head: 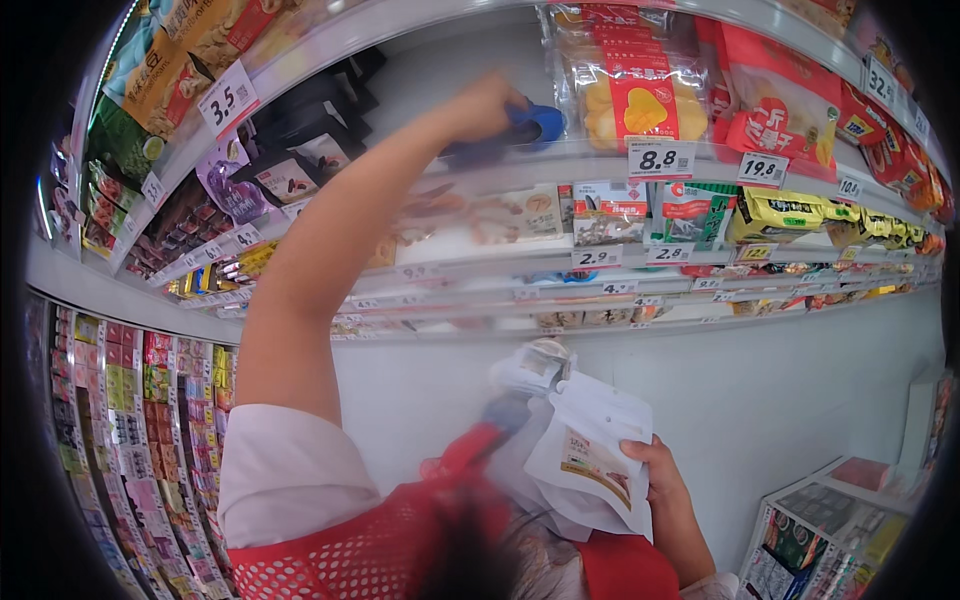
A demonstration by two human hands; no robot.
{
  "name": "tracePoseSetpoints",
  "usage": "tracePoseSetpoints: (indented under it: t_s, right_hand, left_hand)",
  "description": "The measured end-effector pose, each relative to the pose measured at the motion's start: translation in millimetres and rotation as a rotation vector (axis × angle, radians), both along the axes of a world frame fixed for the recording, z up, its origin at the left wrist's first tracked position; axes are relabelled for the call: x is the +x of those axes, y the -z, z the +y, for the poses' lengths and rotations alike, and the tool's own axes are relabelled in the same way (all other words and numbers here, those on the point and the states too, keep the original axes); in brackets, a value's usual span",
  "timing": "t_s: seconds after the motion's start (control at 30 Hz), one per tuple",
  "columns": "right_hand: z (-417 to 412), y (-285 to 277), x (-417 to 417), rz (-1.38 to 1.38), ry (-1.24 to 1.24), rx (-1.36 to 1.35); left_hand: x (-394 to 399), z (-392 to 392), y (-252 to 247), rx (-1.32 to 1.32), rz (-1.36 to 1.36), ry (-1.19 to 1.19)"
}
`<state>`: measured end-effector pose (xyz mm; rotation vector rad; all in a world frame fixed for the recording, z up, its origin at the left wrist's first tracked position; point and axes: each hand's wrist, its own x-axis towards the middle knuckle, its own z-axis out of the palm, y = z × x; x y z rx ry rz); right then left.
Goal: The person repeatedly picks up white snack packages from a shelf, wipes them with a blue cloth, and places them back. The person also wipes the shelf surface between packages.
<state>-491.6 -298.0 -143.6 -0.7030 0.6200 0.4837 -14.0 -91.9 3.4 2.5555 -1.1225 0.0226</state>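
Observation:
My left hand [487, 109] is stretched up to an upper shelf and grips a blue cloth [538, 124] at the shelf's front edge; motion blurs both. Just right of the cloth stand clear bags of dried mango [641, 97] with red bands. Low in front of my body, my right hand [656, 465] pinches the edge of white snack pouches [592, 457] with a printed label. Another pale pouch [529, 371] beyond them is blurred, so I cannot tell how many are held.
Black-topped packs [315, 127] line the shelf left of my arm. Price tags [660, 159] run along the shelf edges, with seed packets [609, 214] below. More stocked shelving [142, 420] stands at left. A display case of boxes [817, 525] stands at lower right on the pale floor [720, 390].

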Motion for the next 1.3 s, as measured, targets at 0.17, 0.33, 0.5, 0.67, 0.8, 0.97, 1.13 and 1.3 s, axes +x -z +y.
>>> tracePoseSetpoints:
  t_s: [0.17, 0.33, 0.5, 0.67, 0.8, 0.97, 1.13, 1.3]
  right_hand:
    - [-4, -4, 6, -0.032, -0.007, 0.027]
    - [-11, -3, 5, -0.047, 0.000, 0.004]
    - [-18, 0, 1, -0.041, 0.000, 0.072]
    - [-24, 6, -3, -0.005, 0.020, 0.078]
    - [-28, 8, -17, 0.032, 0.044, 0.086]
    - [-28, 12, -43, 0.089, 0.133, 0.102]
    - [-25, 22, -81, 0.137, 0.272, 0.061]
    - [-32, 15, -95, 0.180, 0.401, 0.040]
  left_hand:
    - [-14, 16, -12, 0.032, 0.055, 0.187]
    - [-6, 39, -21, 0.196, 0.118, -0.076]
    - [-45, 43, -68, 0.076, -0.353, -0.221]
    - [-139, -20, -81, -0.499, -0.162, 0.051]
    - [-209, -95, -8, -0.384, 0.035, 0.277]
    - [-239, -202, 138, -0.402, 0.373, 0.325]
    - [-263, -270, 277, -0.054, 0.802, 0.354]
    - [-307, -283, 320, -0.553, 1.211, 0.035]
